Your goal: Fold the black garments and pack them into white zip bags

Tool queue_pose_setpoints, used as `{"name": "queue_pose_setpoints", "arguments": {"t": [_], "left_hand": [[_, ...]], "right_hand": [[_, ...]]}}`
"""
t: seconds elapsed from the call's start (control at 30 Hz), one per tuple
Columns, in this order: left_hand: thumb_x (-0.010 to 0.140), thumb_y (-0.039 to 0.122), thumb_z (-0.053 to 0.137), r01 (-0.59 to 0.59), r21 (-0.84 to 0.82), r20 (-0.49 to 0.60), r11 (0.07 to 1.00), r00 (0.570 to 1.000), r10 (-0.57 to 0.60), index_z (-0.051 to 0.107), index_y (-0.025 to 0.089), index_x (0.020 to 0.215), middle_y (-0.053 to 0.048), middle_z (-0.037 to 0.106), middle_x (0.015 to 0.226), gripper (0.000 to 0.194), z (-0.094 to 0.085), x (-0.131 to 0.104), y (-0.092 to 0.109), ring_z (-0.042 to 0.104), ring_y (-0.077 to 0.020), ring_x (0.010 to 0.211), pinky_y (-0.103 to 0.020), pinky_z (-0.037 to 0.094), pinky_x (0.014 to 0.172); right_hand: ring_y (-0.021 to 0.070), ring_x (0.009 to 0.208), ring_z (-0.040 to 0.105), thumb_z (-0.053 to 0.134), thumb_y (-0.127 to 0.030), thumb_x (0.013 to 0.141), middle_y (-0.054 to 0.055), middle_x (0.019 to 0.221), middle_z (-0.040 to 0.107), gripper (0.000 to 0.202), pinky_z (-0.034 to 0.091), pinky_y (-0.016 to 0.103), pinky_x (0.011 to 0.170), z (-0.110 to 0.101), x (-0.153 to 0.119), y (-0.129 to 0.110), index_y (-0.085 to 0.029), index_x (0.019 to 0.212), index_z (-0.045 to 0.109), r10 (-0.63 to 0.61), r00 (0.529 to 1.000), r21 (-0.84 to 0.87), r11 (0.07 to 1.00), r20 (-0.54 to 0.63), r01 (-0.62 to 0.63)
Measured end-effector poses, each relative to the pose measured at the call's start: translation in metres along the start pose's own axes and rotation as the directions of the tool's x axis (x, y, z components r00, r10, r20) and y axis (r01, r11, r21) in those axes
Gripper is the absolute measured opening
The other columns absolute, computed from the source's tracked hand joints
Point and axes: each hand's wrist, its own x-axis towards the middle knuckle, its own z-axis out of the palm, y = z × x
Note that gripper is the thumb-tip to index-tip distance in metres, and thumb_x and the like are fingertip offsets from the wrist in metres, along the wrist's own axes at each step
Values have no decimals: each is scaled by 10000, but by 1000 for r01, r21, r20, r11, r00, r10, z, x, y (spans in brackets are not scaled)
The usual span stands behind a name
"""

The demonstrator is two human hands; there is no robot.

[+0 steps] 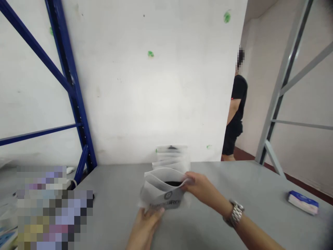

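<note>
A frosted, translucent plastic pouch (153,194) with dark printed lettering is held up over the grey table, its mouth gaping. Something black shows inside it. My left hand (148,222) grips the pouch's lower front edge, thumb on the near side. With its fingers closed on the right side of the mouth, my right hand (196,185) holds the same pouch; a metal watch is on that wrist. Directly behind, several similar pouches (171,158) stand in a row near the wall, slightly blurred.
The grey tabletop (114,208) reaches to a white wall (145,104). A tissue pack (303,202) lies at the right. Blue rack posts (75,97) rise at the left, a grey post (275,100) at the right. Pixelated items crowd the left. A person (235,107) in black stands beyond the wall.
</note>
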Motion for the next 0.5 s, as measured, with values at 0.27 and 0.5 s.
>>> {"name": "queue_pose_setpoints", "arguments": {"t": [0.27,0.5], "left_hand": [[412,90,828,-150,357,-104,922,974,199,245,120,1385,-206,198,1516,1135,-4,87,3,137,-312,1410,-418,99,1159],[644,40,753,-182,418,95,890,983,157,430,170,1297,-114,498,1321,740,14,127,-18,488,-286,1204,-510,375,1025]], "right_hand": [[288,1257,398,513,-247,829,113,1296,523,440,238,435,1060,0,34,53,-206,1267,502,18,965,-252,964,-263,-86],[400,1237,435,715,-363,638,266,1353,444,936,383,495,974,64,14,88,-67,1398,256,357,880,-147,897,-312,-417]]}}
